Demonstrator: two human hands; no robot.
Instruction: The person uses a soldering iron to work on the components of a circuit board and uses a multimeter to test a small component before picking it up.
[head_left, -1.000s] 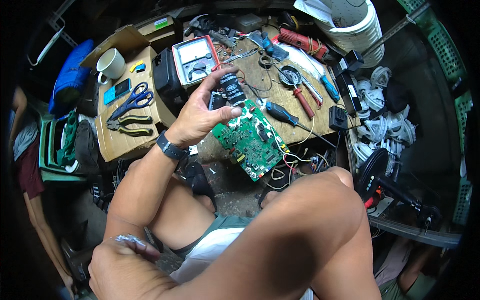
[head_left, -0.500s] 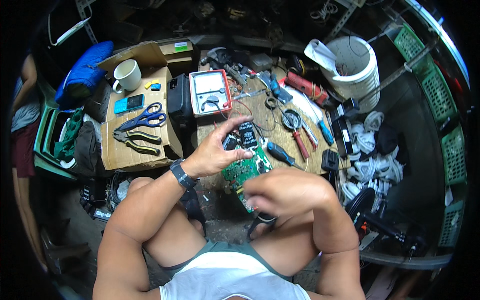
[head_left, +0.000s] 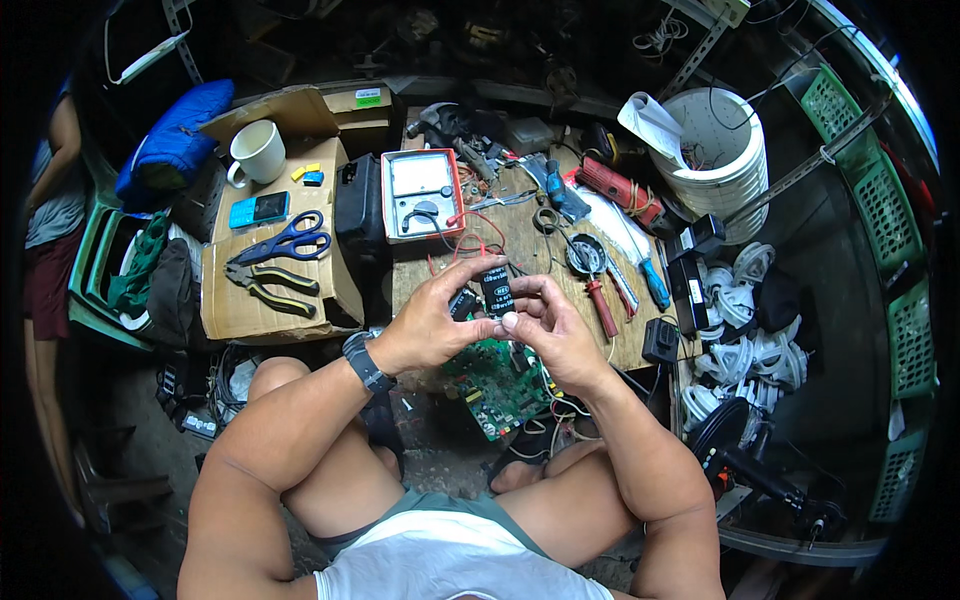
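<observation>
A black cylindrical capacitor with pale print stands upright between my two hands. My left hand, wearing a dark wristwatch, has its thumb and forefinger closed around it from the left. The thumb and fingers of my right hand pinch it low on the right. A second black capacitor shows beside my left fingers. Below the hands is a green circuit board crowded with small parts and wires. Whether the capacitor is joined to the board is hidden by my fingers.
A red-framed multimeter with red leads lies at the back. Pliers, blue scissors and a mug sit on cardboard at left. To the right are a screwdriver, a white bin and several white lamps.
My right hand has moved up from the board's lower edge to the capacitor and now grips it. My left hand keeps its hold. The view has shifted slightly.
</observation>
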